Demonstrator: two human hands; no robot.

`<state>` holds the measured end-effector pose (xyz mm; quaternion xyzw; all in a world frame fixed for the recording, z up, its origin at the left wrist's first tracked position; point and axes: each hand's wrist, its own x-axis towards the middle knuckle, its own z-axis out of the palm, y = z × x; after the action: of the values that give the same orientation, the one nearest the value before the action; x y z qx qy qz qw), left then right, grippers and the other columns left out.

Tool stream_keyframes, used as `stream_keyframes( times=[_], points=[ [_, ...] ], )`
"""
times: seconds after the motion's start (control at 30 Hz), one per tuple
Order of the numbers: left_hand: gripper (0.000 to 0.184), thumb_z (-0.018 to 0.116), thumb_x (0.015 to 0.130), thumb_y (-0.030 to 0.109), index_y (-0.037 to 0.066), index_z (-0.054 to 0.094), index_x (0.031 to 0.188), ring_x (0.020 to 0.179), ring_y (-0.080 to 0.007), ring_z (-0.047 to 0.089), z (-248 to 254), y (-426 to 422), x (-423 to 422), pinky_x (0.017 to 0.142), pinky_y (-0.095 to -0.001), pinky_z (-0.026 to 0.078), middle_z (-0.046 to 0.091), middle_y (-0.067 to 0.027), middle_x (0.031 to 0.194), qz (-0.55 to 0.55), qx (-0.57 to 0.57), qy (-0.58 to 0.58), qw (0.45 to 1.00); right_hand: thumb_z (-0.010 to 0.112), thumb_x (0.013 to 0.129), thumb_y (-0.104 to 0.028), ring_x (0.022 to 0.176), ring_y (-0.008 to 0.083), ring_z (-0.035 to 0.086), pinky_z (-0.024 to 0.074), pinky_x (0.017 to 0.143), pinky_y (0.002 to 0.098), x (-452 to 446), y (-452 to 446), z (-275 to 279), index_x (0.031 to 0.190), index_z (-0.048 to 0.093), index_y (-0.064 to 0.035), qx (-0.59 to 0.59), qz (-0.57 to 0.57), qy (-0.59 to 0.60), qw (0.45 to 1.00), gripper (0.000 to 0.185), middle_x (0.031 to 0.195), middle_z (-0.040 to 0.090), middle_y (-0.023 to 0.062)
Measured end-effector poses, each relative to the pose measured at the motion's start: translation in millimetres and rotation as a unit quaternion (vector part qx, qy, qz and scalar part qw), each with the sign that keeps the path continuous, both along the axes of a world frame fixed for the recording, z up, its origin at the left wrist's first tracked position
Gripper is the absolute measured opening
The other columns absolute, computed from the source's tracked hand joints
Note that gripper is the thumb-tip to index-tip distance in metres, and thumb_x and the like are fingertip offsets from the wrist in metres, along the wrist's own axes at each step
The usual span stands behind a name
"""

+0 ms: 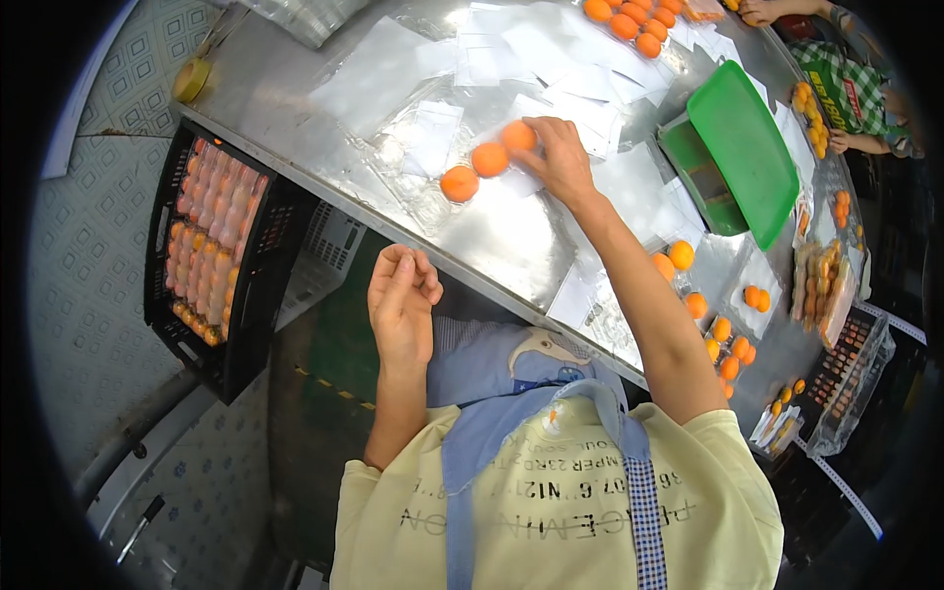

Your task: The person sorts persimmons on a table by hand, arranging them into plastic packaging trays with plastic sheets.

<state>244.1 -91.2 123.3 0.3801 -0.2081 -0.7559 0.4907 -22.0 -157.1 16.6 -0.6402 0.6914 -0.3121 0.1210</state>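
Yellow T-shirt fabric lies nearest us in the head view. Our right hand is clamped on the end orange of three in a row on the metal table, partly hiding it. Our left hand, thumb meeting fingers, hangs just off the table edge. We barely make out clear plastic beside the row; a co-worker is cut off.
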Motion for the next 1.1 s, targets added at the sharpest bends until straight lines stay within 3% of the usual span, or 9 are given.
stream_keyframes(
  times=[0.2, 0.27, 0.33, 0.5, 0.67, 0.77, 0.97, 1.1],
  points=[
    [0.013, 0.049, 0.097, 0.015, 0.006, 0.051, 0.106, 0.075, -0.0125, 0.047, -6.2, 13.2, -14.3, 0.061, -0.0234, 0.038, 0.051, -0.0048, 0.091, -0.048, -0.001, 0.004, 0.999, 0.07, 0.079, -0.017, 0.105, 0.0323, 0.053, 0.0451, 0.09, 0.0397, -6.4, 37.8, 24.5, 0.111, 0.059, -0.0052, -0.11, -0.033, -0.034, 0.993, 0.036, 0.11, 0.059, 0.0126],
    [0.013, 0.049, 0.097, 0.015, 0.006, 0.051, 0.106, 0.075, -0.0123, 0.047, -10.0, 19.9, -24.5, 0.062, -0.0232, 0.038, 0.051, -0.0048, 0.091, -0.077, 0.001, -0.011, 0.997, 0.068, 0.079, -0.011, 0.098, 0.031, 0.056, 0.0467, 0.085, 0.0384, -7.3, 76.4, 39.3, 0.104, 0.06, -0.0067, -0.088, -0.035, -0.133, 0.987, 0.027, 0.104, 0.06, 0.012],
    [0.012, 0.051, 0.097, 0.015, 0.006, 0.051, 0.104, 0.075, -0.0112, 0.048, -11.0, 26.7, -40.2, 0.061, -0.023, 0.038, 0.052, -0.0041, 0.09, -0.114, 0.011, -0.038, 0.993, 0.066, 0.079, -0.006, 0.095, 0.0287, 0.058, 0.0481, 0.081, 0.034, -13.4, 122.0, 45.8, 0.104, 0.062, -0.0055, -0.087, -0.03, -0.13, 0.987, 0.025, 0.102, 0.061, 0.0118],
    [0.009, 0.054, 0.095, 0.015, 0.007, 0.054, 0.1, 0.072, -0.0095, 0.05, -28.9, 49.3, -78.8, 0.061, -0.0224, 0.038, 0.055, -0.0031, 0.087, -0.197, 0.04, -0.115, 0.973, 0.068, 0.075, -0.001, 0.094, 0.0269, 0.059, 0.0479, 0.081, 0.0347, -51.1, 243.3, 44.1, 0.103, 0.064, -0.0052, -0.05, -0.117, -0.114, 0.985, 0.028, 0.098, 0.063, 0.0102],
    [0.017, 0.058, 0.092, 0.015, 0.005, 0.056, 0.106, 0.075, -0.0096, 0.053, -61.4, 76.3, -118.8, 0.064, -0.0234, 0.042, 0.059, -0.0039, 0.092, -0.297, 0.056, -0.183, 0.936, 0.073, 0.073, -0.006, 0.093, 0.0284, 0.059, 0.0475, 0.081, 0.0359, -100.7, 302.9, 43.2, 0.109, 0.062, -0.0054, -0.001, -0.244, -0.008, 0.97, 0.038, 0.102, 0.064, 0.0106],
    [0.024, 0.058, 0.093, 0.018, 0.003, 0.055, 0.112, 0.079, -0.0107, 0.055, -74.8, 91.7, -138.6, 0.069, -0.0252, 0.045, 0.059, -0.0059, 0.098, -0.346, 0.035, -0.244, 0.905, 0.076, 0.071, -0.014, 0.089, 0.0293, 0.059, 0.047, 0.08, 0.038, -112.3, 293.0, 39.6, 0.111, 0.061, -0.0061, -0.033, -0.205, 0.033, 0.978, 0.045, 0.103, 0.063, 0.0098],
    [0.023, 0.058, 0.093, 0.019, 0.006, 0.057, 0.111, 0.081, -0.0099, 0.056, -80.3, 113.7, -153.7, 0.07, -0.024, 0.044, 0.061, -0.0043, 0.099, -0.391, 0.006, -0.282, 0.876, 0.079, 0.065, -0.036, 0.08, 0.0242, 0.057, 0.0429, 0.063, 0.0391, -104.1, 267.9, 22.1, 0.098, 0.062, -0.01, 0.067, -0.214, 0.18, 0.958, 0.046, 0.089, 0.058, 0.0075],
    [0.021, 0.058, 0.093, 0.019, 0.006, 0.058, 0.109, 0.078, -0.0096, 0.056, -87.3, 126.3, -148.2, 0.066, -0.0229, 0.045, 0.062, -0.0041, 0.096, -0.379, 0.011, -0.276, 0.883, 0.078, 0.065, -0.035, 0.074, 0.0242, 0.059, 0.0448, 0.062, 0.038, -103.1, 258.7, 27.3, 0.095, 0.063, -0.0091, 0.135, -0.22, 0.184, 0.949, 0.042, 0.085, 0.058, 0.0083]
  ],
)
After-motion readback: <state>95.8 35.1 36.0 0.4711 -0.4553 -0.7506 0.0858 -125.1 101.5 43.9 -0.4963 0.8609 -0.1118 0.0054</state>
